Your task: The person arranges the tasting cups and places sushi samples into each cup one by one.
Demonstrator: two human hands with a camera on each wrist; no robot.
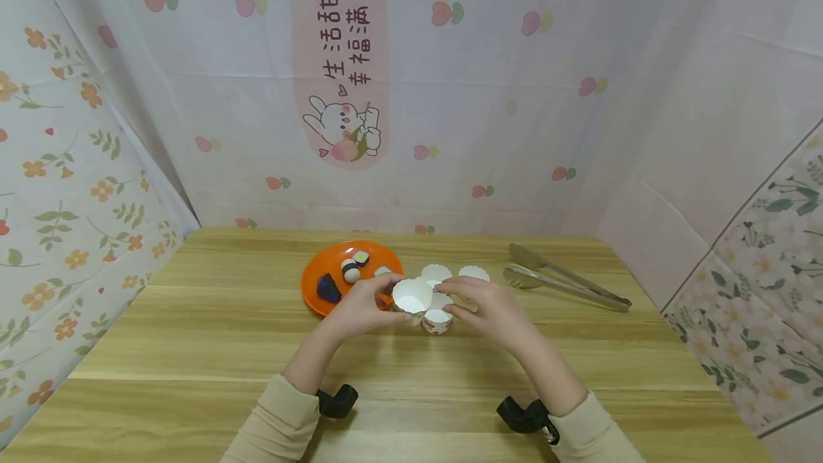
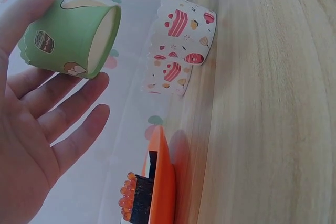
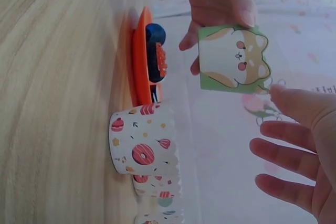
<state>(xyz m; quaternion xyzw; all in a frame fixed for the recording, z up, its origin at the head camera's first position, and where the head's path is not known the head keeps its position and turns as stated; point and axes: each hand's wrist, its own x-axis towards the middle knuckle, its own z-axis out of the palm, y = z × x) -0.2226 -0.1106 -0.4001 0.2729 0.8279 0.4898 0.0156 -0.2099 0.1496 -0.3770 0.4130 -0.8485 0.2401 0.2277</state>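
My left hand holds a green paper baking cup between thumb and fingers, raised above the table. The cup has a scalloped rim, and a cartoon dog face shows on its side in the right wrist view. Close by on the other side is my right hand, its fingers spread and its thumb tip right at the cup's rim. Behind and below the hands stand several white paper cups printed with red cakes and donuts.
An orange plate bearing toy sushi, including a roe piece, lies left of the cups. Metal tongs rest at the right. A printed curtain hangs behind the wooden table.
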